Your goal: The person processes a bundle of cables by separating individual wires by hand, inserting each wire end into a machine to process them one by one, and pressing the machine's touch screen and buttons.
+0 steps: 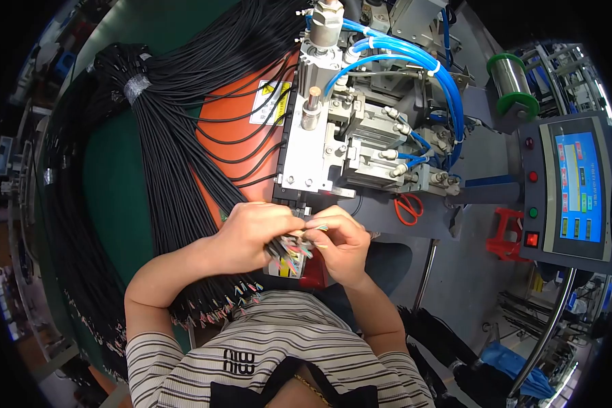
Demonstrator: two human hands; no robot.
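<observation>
In the head view, just beside the machine (302, 146), on the side nearest the body: a bunch of black cables (276, 250), clasped in the left hand (248, 231), with coloured wire ends (298, 257) splaying out past the fingers. Right hand (345, 241) at the same place, thumb-and-finger grip pinched on wire ends; cannot tell exactly which strand. Best to hold the bunch firmly on the left, without crushing. Part the thin wires gently, one at a time, avoiding sharp bends. Avoid tugging the long cables (166, 156) lying left of the machine.
</observation>
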